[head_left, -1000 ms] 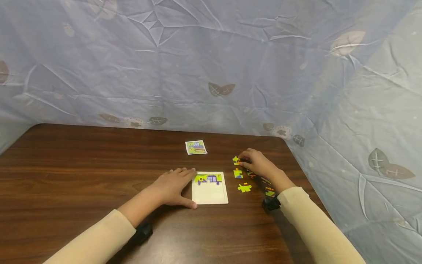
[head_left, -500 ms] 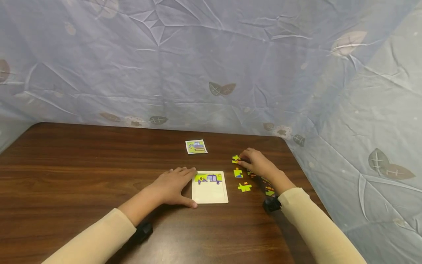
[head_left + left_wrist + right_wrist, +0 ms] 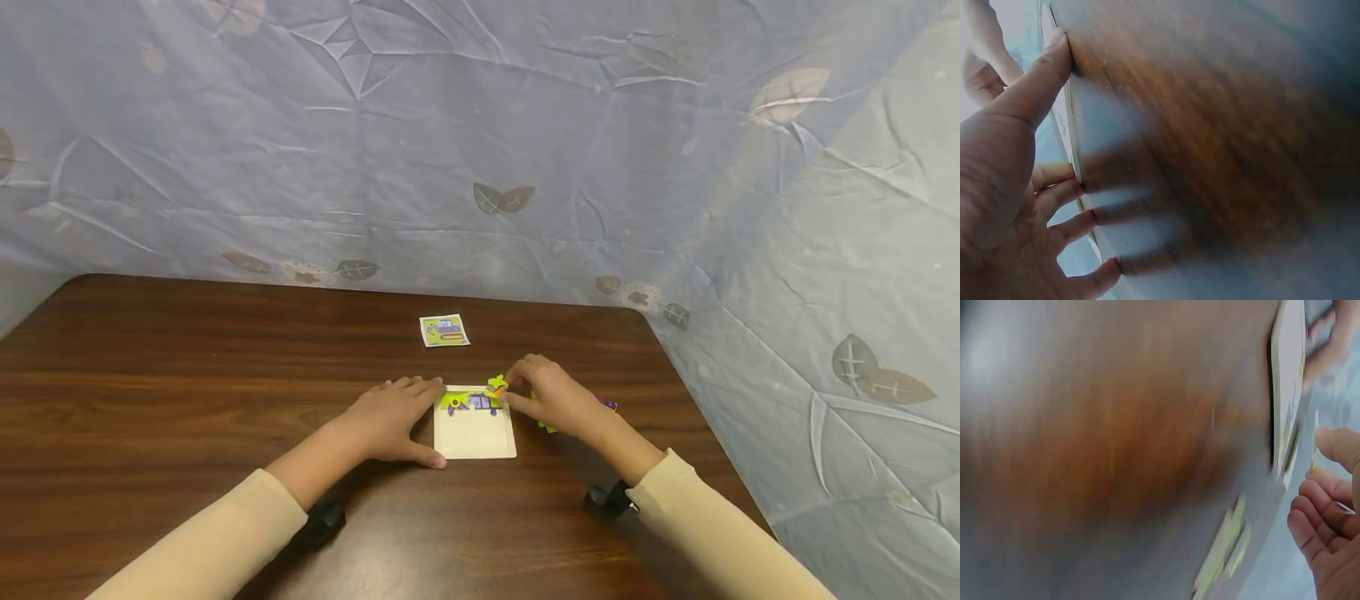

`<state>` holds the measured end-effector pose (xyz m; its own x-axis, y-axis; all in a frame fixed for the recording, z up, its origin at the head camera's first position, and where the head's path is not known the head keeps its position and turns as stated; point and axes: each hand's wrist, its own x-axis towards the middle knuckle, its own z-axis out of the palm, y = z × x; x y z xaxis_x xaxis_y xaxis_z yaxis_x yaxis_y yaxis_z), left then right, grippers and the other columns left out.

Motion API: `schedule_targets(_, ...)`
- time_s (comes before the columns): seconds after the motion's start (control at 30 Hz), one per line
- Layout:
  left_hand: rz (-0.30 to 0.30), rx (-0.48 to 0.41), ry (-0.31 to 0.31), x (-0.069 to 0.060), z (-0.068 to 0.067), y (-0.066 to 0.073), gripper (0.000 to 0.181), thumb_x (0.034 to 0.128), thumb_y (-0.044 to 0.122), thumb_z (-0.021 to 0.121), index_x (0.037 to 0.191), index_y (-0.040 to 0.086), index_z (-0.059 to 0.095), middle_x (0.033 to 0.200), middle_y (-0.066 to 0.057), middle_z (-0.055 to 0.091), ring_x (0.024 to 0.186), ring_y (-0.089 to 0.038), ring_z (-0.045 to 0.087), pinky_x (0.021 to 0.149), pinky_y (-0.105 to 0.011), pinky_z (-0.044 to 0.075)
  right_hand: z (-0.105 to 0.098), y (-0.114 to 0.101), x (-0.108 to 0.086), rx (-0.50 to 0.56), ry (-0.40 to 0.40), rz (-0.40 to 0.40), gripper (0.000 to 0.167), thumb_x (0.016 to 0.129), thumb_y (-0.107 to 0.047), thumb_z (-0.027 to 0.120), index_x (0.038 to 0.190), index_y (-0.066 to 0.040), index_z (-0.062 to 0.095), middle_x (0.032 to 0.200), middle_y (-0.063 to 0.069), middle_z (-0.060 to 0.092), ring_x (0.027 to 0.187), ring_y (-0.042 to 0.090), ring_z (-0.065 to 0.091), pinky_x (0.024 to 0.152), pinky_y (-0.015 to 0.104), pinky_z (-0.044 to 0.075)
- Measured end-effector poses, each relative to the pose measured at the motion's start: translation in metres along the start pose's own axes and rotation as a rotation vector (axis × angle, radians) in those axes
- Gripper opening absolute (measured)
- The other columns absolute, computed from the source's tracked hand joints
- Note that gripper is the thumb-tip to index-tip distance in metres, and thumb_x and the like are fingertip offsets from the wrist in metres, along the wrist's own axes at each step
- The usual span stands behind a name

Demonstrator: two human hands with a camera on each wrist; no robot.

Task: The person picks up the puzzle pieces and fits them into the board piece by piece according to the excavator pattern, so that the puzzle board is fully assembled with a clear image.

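In the head view a white puzzle tray [image 3: 475, 437] lies on the wooden table, with a strip of joined puzzle pieces [image 3: 474, 402] along its far side. My left hand [image 3: 390, 421] rests spread against the tray's left edge; the left wrist view shows its fingertips touching there. Over the tray's far right corner my right hand [image 3: 551, 396] pinches a lime-green puzzle piece [image 3: 497, 382] between thumb and fingers. Seen edge-on in the right wrist view, the held piece [image 3: 1315, 440] is above the table. Other loose puzzle pieces [image 3: 1219, 553] lie below that hand.
A small picture card [image 3: 444, 331] of a digger-like vehicle lies beyond the tray. Loose puzzle pieces [image 3: 609, 404] sit right of the tray, mostly hidden behind my right hand. Patterned cloth [image 3: 420, 150] hangs behind the table and along its right side.
My right hand has lifted the lime-green puzzle piece from the loose ones and carried it left, to the tray's far right corner. The left hand stays in place.
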<state>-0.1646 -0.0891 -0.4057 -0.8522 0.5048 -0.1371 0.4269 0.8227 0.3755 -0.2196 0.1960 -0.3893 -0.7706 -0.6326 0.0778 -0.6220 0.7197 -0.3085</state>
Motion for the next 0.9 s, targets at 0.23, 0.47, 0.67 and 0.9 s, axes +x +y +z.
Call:
schedule_targets(0.23,0.006,0.007,0.009,0.0,0.001,0.0,0.112,0.0783,0.071,0.079,0.162,0.009,0.039,0.17,-0.012,0.039,0.156,-0.041,0.037,0.123,-0.069,0.032,0.017,-0.033,-0.004,-0.002,-0.071,-0.051,0.024,0.097,-0.025,0.076,0.109,-0.005,0.072,0.101,0.003,0.067,0.093,0.014,0.059,0.082,0.029,0.057)
schedule_targets(0.47,0.008,0.011,0.013,0.0,0.0,0.001,0.111,0.0787,0.07,0.08,0.161,0.009,0.039,0.169,-0.012,0.039,0.156,-0.041,0.037,0.123,-0.07,0.032,0.028,-0.051,-0.007,-0.019,-0.073,-0.037,0.025,0.097,-0.03,0.076,0.103,-0.007,0.071,0.1,0.002,0.067,0.093,0.013,0.06,0.084,0.031,0.058)
schedule_targets(0.67,0.008,0.013,0.013,0.0,-0.001,0.001,0.111,0.0788,0.069,0.08,0.161,0.009,0.039,0.169,-0.013,0.039,0.156,-0.042,0.037,0.122,-0.07,0.032,0.032,-0.063,-0.006,-0.061,-0.046,0.025,0.027,0.097,-0.031,0.076,0.096,-0.005,0.07,0.093,0.003,0.066,0.084,0.013,0.056,0.075,0.028,0.055)
schedule_targets(0.9,0.006,0.02,0.009,0.0,0.0,0.001,0.11,0.0791,0.07,0.079,0.162,0.01,0.038,0.17,-0.012,0.038,0.156,-0.041,0.036,0.123,-0.069,0.032,0.037,-0.075,-0.003,-0.088,-0.024,0.129,0.03,0.096,-0.033,0.075,0.093,-0.003,0.07,0.09,0.003,0.068,0.079,0.013,0.058,0.069,0.027,0.054)
